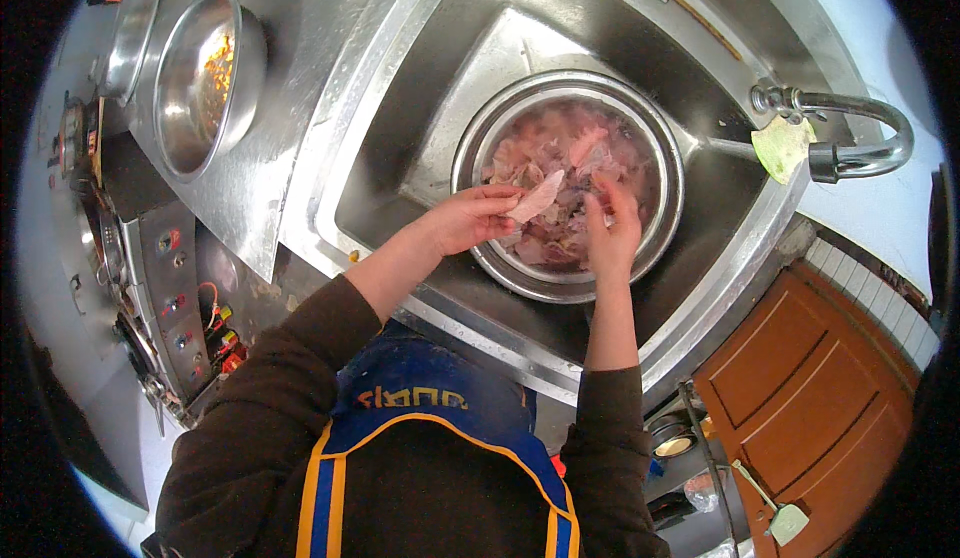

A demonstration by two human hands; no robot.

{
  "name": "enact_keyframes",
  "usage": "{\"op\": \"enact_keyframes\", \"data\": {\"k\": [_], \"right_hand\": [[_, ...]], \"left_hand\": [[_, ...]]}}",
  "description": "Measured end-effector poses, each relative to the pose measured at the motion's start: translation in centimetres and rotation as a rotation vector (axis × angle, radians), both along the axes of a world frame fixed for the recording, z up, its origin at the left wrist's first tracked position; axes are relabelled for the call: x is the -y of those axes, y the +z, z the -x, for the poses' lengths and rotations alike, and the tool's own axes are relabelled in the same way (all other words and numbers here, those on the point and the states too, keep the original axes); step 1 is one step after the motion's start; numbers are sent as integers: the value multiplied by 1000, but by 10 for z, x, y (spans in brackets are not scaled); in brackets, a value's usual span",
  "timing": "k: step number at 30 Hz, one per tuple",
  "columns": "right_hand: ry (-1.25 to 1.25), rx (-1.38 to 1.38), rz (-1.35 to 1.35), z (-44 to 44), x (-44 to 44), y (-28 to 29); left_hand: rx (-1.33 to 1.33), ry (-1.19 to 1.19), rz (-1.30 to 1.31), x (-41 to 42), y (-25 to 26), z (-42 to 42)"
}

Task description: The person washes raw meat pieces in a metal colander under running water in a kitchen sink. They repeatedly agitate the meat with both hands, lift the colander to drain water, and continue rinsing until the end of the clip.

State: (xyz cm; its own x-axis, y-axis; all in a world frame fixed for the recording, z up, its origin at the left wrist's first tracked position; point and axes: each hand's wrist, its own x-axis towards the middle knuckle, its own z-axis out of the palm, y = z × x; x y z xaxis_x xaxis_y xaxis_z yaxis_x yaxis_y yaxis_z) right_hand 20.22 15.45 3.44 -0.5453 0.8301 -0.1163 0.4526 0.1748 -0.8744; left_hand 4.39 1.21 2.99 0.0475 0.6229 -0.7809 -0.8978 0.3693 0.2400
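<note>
A round stainless steel bowl (568, 297) stands in a metal sink (465, 115). It holds pale pink pieces of raw meat (589, 145) in reddish water. My left hand (476, 220) pinches one flat, pale pink piece (538, 199) between thumb and fingers above the left part of the bowl. My right hand (616, 224) is over the right part of the bowl, fingers bent down towards the meat and water. Its fingertips are partly hidden, and I cannot tell whether they hold a piece.
A curved faucet (862, 100) with a green and white cloth or sponge (784, 145) rises at the sink's right corner. On the steel counter (300, 40) at left sits a large metal bowl (202, 85) with orange bits. A stove (161, 288) stands at lower left, a brown door (810, 393) at lower right.
</note>
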Motion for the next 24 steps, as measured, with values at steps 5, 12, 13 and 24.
{"op": "enact_keyframes", "data": {"k": [5, 12, 13, 24], "right_hand": [[135, -101, 508, 12, 22, 15], [-199, -213, 514, 21, 27, -4], [-317, -292, 592, 19, 24, -9], [157, -219, 484, 11, -5, 22]], "left_hand": [[-73, -46, -75, -8, 3, -10], [-29, -5, -114, -23, 21, -20], [47, 31, -114, -26, 22, -21], [792, 239, -142, -13, -1, -8]]}}
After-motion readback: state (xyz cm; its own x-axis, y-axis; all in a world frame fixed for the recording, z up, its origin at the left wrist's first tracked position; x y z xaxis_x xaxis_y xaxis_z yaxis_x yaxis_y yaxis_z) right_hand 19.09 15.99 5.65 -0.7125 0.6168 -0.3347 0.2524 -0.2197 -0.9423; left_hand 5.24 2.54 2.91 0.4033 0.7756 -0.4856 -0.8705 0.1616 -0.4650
